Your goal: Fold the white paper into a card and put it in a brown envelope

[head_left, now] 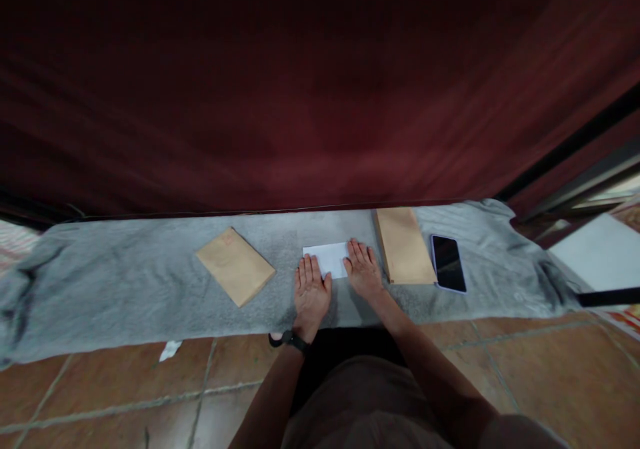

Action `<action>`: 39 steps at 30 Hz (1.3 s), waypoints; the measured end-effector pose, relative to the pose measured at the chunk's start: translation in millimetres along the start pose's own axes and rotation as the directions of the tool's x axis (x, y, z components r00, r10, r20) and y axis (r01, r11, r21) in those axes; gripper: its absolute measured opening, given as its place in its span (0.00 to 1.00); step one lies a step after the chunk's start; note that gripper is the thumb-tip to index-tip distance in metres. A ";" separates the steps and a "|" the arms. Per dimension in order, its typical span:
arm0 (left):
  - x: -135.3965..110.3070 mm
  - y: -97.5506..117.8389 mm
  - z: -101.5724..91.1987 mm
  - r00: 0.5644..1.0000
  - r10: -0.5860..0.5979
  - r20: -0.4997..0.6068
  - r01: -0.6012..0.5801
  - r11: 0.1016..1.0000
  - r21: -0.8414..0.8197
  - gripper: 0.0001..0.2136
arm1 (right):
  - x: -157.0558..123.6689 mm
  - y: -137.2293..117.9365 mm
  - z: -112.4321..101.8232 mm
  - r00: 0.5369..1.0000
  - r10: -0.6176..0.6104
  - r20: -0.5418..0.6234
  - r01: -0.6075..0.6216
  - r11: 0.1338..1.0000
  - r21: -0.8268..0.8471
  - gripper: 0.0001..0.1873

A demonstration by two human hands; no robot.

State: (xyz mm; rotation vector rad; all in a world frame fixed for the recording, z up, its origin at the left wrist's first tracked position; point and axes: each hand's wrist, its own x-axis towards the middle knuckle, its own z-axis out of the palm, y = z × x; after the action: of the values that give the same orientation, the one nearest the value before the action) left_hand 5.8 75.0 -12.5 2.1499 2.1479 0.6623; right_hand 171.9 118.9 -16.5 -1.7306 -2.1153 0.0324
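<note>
A white sheet of paper (331, 257), perhaps folded, lies flat on the grey cloth in front of me. On its left end rests my left hand (311, 289), fingers stretched out and lying flat. My right hand (363, 270) lies over the paper's right end, its fingers also straight and flat. Just right of that hand is a stack of brown envelopes (406, 245). To the left of my left hand, set apart from it, more brown envelopes (236, 265) lie at an angle, a faint red mark near their far corner.
A phone (449, 263) in a purple case lies beside the right-hand envelopes. Grey cloth (125, 282) covers the narrow bench. A dark red curtain (320, 102) hangs behind it. On the tiled floor (240, 362) lies a white scrap (171, 349). A white panel (600, 252) stands far right.
</note>
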 end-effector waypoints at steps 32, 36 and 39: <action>46.1 12.6 6.8 0.989 0.062 0.134 -0.069 0.996 0.048 0.31 | -20.4 -18.0 5.8 0.990 -0.123 -0.064 0.124 0.992 0.019 0.28; 42.7 -2.2 4.4 0.995 0.020 0.097 -0.027 0.998 0.063 0.30 | -20.1 -18.1 7.3 0.991 -0.105 -0.077 0.107 0.994 0.023 0.29; 39.2 -10.9 0.2 0.997 -0.024 0.073 0.021 0.999 0.034 0.28 | -19.7 -19.3 7.3 0.993 -0.093 -0.072 0.094 0.996 0.008 0.30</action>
State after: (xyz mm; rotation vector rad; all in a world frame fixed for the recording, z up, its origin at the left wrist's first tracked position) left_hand -6.2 113.2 -5.4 2.1271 2.1577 0.5410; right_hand 154.5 97.5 -23.8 -1.6001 -2.1375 -0.0434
